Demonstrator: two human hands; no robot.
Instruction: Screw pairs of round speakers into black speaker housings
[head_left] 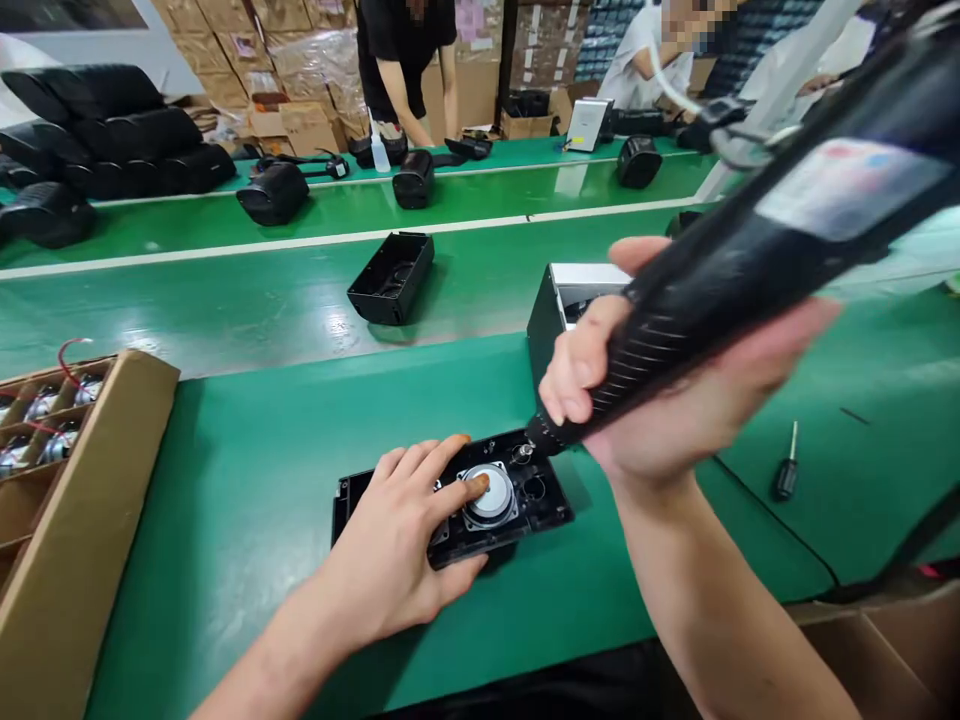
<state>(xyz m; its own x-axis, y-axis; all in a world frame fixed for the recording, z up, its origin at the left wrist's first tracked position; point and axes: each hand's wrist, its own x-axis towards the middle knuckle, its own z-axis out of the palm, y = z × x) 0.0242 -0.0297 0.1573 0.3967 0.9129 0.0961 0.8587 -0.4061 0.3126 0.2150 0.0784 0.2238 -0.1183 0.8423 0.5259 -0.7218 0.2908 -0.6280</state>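
Note:
My right hand point(667, 430) is wrapped round a thick black electric screwdriver point(712, 270), held at a slant. Its bit points down at the far edge of a black plastic speaker housing point(551, 500) and appears to meet it near a screw position. My left hand point(397, 530) grips that housing on the green bench, thumb along the near side and fingers across the top. The index finger rests on a round silver speaker driver point(491, 497) set in the housing. A second driver is mostly hidden beneath my fingers.
On the left stands a divided cardboard box point(112, 450) of speaker drivers. An open black case point(394, 280) sits on the conveyor ahead. Behind my right hand is a silver-topped box point(551, 310). A small screwdriver point(786, 470) lies right. People work across the line.

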